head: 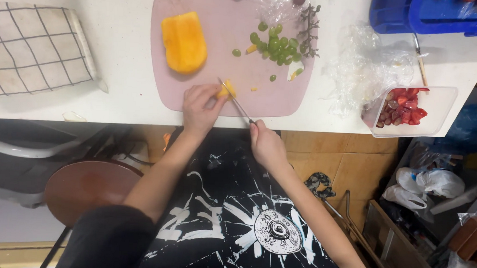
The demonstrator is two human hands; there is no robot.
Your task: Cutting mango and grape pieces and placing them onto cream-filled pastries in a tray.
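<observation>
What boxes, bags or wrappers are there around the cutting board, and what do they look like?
Clear plastic box: right of the board, rectangular, holds red fruit pieces.
Crumpled clear wrap: between board and box, see-through, shiny.
Clear bag: top edge of the board, see-through, wrinkled.
Blue crates: top right corner, boxy, bright blue.
White plastic bags: on the floor at right, soft and bunched.
No signs or screens.

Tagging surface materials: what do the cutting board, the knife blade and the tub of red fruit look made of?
Cutting board: likely plastic, matte pale pink, uniform colour, rounded corners.
Knife blade: looks like metal, thin, grey, slightly shiny.
Tub: clear plastic, glossy; the red fruit pieces show through its wall.
</observation>
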